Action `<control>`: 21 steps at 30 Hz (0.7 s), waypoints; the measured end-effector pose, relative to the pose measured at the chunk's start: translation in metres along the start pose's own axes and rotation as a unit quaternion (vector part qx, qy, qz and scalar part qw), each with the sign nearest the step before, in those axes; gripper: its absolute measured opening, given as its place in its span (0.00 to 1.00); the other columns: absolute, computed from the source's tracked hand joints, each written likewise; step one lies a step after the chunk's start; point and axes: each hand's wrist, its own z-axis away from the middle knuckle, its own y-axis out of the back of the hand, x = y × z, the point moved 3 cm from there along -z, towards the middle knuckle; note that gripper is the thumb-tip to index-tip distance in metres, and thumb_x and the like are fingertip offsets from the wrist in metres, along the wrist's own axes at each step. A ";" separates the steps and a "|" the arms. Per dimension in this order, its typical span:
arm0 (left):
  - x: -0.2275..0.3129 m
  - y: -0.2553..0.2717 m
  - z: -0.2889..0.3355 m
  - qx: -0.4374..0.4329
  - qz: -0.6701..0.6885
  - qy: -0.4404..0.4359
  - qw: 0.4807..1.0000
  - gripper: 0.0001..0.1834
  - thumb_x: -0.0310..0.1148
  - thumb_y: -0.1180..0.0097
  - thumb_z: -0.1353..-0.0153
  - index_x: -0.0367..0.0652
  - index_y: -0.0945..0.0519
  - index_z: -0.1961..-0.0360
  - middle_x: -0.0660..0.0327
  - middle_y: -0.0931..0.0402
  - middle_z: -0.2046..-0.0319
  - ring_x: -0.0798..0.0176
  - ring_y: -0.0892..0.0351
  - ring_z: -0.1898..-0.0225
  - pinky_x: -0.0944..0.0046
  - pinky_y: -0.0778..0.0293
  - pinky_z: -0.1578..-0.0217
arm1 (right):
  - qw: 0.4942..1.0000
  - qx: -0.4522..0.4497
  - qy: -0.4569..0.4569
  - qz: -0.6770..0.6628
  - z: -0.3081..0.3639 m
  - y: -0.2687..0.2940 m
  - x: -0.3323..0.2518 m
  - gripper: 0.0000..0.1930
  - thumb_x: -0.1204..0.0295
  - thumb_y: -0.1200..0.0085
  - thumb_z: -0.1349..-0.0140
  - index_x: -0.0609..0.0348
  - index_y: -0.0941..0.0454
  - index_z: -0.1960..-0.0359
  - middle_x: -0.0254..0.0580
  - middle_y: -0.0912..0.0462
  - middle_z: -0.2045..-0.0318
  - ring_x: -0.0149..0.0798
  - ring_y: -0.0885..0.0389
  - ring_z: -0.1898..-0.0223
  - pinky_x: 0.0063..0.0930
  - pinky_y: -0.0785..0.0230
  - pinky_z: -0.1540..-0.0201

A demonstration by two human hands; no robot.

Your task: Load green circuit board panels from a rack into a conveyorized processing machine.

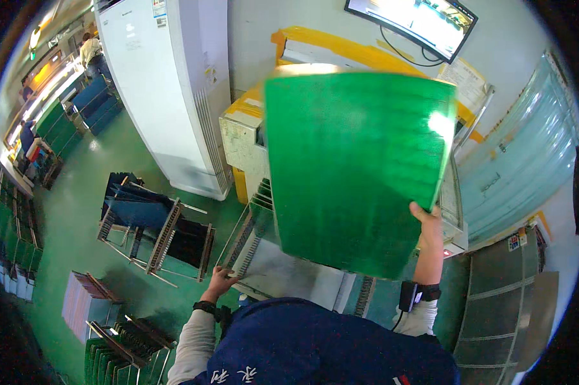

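Okay, your right hand (427, 223) clamps the glossy green rectangular panel (360, 167) edgewise; steady the slotted metal rack (240, 240), left hand (219, 282) grip unclear

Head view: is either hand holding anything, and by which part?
The right hand holds the large flat green panel by its lower right edge. The left hand is at the dark slotted metal rack; whether it grips cannot be told.
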 end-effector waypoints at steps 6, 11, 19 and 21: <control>0.005 0.000 0.000 -0.029 0.015 0.039 0.999 0.26 0.43 0.28 0.51 0.37 0.18 0.56 0.49 0.36 0.46 0.57 0.17 0.61 0.60 0.22 0.53 | 0.919 -0.040 -0.097 -0.380 -0.004 -0.012 0.054 0.20 0.74 0.41 0.40 0.61 0.27 0.46 0.44 0.20 0.50 0.50 0.22 0.49 0.47 0.28 0.45; -0.029 -0.008 -0.010 -0.021 0.055 0.037 0.998 0.27 0.44 0.28 0.52 0.37 0.18 0.55 0.49 0.37 0.45 0.57 0.18 0.58 0.60 0.22 0.54 | 0.948 -0.100 -0.125 -0.276 0.011 -0.052 0.097 0.18 0.75 0.43 0.39 0.56 0.28 0.47 0.42 0.22 0.50 0.50 0.23 0.48 0.50 0.28 0.48; -0.071 -0.023 -0.022 -0.056 0.099 0.058 0.992 0.25 0.43 0.28 0.51 0.38 0.18 0.55 0.51 0.38 0.46 0.53 0.22 0.52 0.59 0.25 0.49 | 0.831 0.001 -0.330 -0.448 0.035 -0.104 0.153 0.12 0.74 0.43 0.37 0.60 0.29 0.54 0.45 0.23 0.55 0.45 0.24 0.56 0.42 0.26 0.52; -0.048 -0.028 -0.028 -0.072 0.076 0.062 0.993 0.26 0.43 0.27 0.52 0.39 0.18 0.55 0.51 0.39 0.46 0.53 0.22 0.52 0.59 0.25 0.50 | 0.822 0.029 -0.340 -0.456 0.037 -0.096 0.173 0.14 0.71 0.42 0.37 0.59 0.31 0.54 0.43 0.23 0.59 0.46 0.24 0.57 0.42 0.26 0.52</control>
